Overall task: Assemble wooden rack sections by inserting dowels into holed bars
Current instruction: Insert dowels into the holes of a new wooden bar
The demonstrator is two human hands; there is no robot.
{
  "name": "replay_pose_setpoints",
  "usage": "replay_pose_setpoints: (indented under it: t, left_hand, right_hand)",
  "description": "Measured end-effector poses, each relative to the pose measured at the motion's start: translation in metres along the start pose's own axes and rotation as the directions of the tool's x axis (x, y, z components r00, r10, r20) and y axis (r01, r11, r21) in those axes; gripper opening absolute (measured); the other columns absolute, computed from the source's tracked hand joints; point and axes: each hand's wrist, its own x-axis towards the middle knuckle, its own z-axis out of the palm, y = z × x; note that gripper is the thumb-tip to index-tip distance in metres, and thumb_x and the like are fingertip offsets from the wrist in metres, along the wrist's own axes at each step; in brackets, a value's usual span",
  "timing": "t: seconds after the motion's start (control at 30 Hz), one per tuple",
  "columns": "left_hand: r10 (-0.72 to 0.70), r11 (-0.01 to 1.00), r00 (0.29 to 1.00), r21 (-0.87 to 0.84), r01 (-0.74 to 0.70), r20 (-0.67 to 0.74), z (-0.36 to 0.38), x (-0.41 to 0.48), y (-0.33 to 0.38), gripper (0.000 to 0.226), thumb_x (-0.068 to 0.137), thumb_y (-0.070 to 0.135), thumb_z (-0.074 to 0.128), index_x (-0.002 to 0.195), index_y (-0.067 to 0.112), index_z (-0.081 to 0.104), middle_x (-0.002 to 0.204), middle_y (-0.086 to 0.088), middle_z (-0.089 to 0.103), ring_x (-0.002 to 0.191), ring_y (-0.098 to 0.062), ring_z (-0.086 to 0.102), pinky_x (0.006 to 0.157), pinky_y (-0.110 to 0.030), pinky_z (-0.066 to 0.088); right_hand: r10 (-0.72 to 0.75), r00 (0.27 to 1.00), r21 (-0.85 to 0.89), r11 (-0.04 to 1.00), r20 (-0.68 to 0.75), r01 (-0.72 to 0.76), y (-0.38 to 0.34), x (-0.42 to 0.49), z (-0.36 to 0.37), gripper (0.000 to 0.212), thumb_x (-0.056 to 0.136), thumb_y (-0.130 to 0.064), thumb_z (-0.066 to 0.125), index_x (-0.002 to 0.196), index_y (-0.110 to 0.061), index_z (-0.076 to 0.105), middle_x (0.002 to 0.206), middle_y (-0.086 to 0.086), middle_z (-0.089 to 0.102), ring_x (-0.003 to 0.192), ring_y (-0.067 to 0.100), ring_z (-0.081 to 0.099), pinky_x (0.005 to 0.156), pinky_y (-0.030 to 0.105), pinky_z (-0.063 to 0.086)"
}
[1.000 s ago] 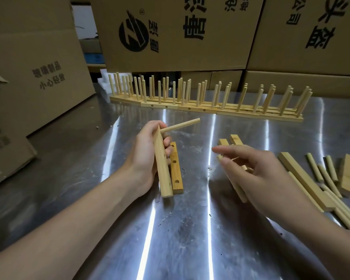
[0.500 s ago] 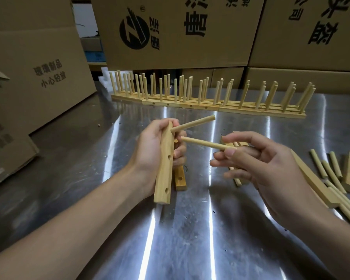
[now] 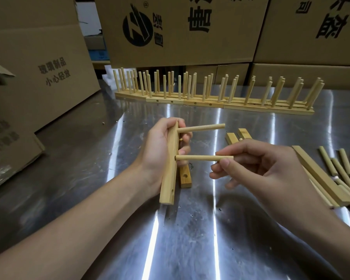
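My left hand (image 3: 160, 150) grips a pale wooden holed bar (image 3: 170, 174), held nearly upright above the metal table (image 3: 190, 239). One dowel (image 3: 202, 127) sticks out to the right from the bar's top hole. My right hand (image 3: 261, 166) pinches a second dowel (image 3: 204, 158) by its right end; its left tip is at the bar's middle hole. An empty hole shows near the bar's lower end. A darker holed bar (image 3: 185, 176) lies on the table just behind the held one.
Finished rack sections (image 3: 210, 96) with upright dowels line the far side of the table. Loose bars (image 3: 319, 174) and dowels (image 3: 339, 170) lie at the right. Two short bar ends (image 3: 237, 136) lie behind my right hand. Cardboard boxes (image 3: 38, 67) stand left and behind.
My right hand picked a dowel from the table and brought it left to the bar's middle hole. My left hand raised and turned the bar so its holes face right.
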Motion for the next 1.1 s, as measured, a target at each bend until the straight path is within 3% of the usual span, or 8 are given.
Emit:
replay_pose_setpoints:
  t: [0.27, 0.4, 0.6, 0.73, 0.9, 1.03, 1.1]
  left_hand:
    - [-0.011, 0.999, 0.999, 0.047, 0.012, -0.038, 0.001, -0.001, 0.000, 0.024, 0.106, 0.032, 0.041, 0.091, 0.020, 0.055, 0.075, -0.001, 0.050, 0.055, -0.014, 0.039, 0.052, -0.027, 0.030]
    - [0.013, 0.998, 1.000, 0.055, -0.012, -0.028, 0.003, -0.003, 0.001, 0.025, 0.107, 0.031, 0.041, 0.090, 0.019, 0.055, 0.075, -0.002, 0.050, 0.055, -0.013, 0.039, 0.053, -0.027, 0.029]
    - [0.043, 0.995, 0.999, 0.088, -0.046, 0.032, 0.011, -0.009, -0.006, 0.028, 0.107, 0.033, 0.042, 0.088, 0.021, 0.059, 0.075, -0.002, 0.052, 0.058, -0.013, 0.041, 0.058, -0.029, 0.034]
    - [0.044, 0.997, 0.996, 0.061, -0.049, 0.078, 0.018, -0.014, -0.011, 0.026, 0.104, 0.035, 0.044, 0.088, 0.021, 0.059, 0.075, -0.003, 0.051, 0.059, -0.015, 0.040, 0.058, -0.030, 0.033]
    - [0.131, 0.986, 0.988, 0.092, -0.139, 0.088, 0.022, -0.017, -0.014, 0.026, 0.103, 0.036, 0.042, 0.088, 0.020, 0.056, 0.076, -0.004, 0.049, 0.062, -0.016, 0.038, 0.058, -0.029, 0.033]
    - [0.179, 0.978, 0.977, 0.085, -0.189, 0.119, 0.022, -0.021, -0.013, 0.023, 0.100, 0.039, 0.043, 0.088, 0.022, 0.053, 0.076, -0.003, 0.048, 0.062, -0.015, 0.039, 0.053, -0.028, 0.033]
    - [0.206, 0.973, 0.967, 0.073, -0.218, 0.150, 0.023, -0.022, -0.012, 0.023, 0.102, 0.037, 0.042, 0.088, 0.022, 0.052, 0.075, -0.003, 0.046, 0.061, -0.015, 0.038, 0.050, -0.027, 0.033]
  right_hand:
    - [-0.006, 0.999, -0.029, 1.000, 0.036, 0.007, -0.002, -0.003, 0.000, 0.011, 0.095, -0.017, 0.072, 0.104, -0.012, 0.077, 0.088, 0.005, 0.082, 0.087, 0.023, 0.081, 0.065, 0.027, 0.063]
    - [0.048, 0.993, -0.096, 0.995, 0.107, -0.038, 0.002, -0.002, 0.000, 0.009, 0.101, -0.013, 0.067, 0.101, -0.016, 0.075, 0.081, 0.006, 0.078, 0.076, 0.022, 0.078, 0.062, 0.030, 0.062]
    - [0.022, 0.975, -0.390, 0.918, 0.222, 0.068, -0.001, -0.006, 0.007, 0.014, 0.105, -0.036, 0.052, 0.106, -0.034, 0.066, 0.062, -0.004, 0.050, 0.052, 0.008, 0.042, 0.049, 0.021, 0.032]
    - [-0.014, 0.972, -0.427, 0.897, 0.233, 0.116, -0.007, -0.006, 0.018, 0.021, 0.100, -0.051, 0.062, 0.103, -0.033, 0.072, 0.073, -0.031, 0.063, 0.060, 0.002, 0.060, 0.056, 0.007, 0.037]
    - [-0.073, 0.984, -0.424, 0.896, 0.159, 0.135, -0.010, -0.004, 0.024, 0.017, 0.099, -0.035, 0.068, 0.100, -0.025, 0.082, 0.068, -0.038, 0.060, 0.052, 0.002, 0.055, 0.053, 0.007, 0.034]
    - [-0.046, 0.988, -0.354, 0.930, 0.148, 0.096, -0.013, -0.007, 0.027, 0.021, 0.101, -0.033, 0.067, 0.094, -0.024, 0.084, 0.053, -0.018, 0.049, 0.047, 0.002, 0.043, 0.051, 0.008, 0.030]
    - [-0.031, 0.990, -0.288, 0.955, 0.135, 0.069, -0.015, -0.008, 0.028, 0.023, 0.102, -0.025, 0.067, 0.088, -0.017, 0.083, 0.047, -0.020, 0.044, 0.044, -0.002, 0.043, 0.049, 0.005, 0.031]
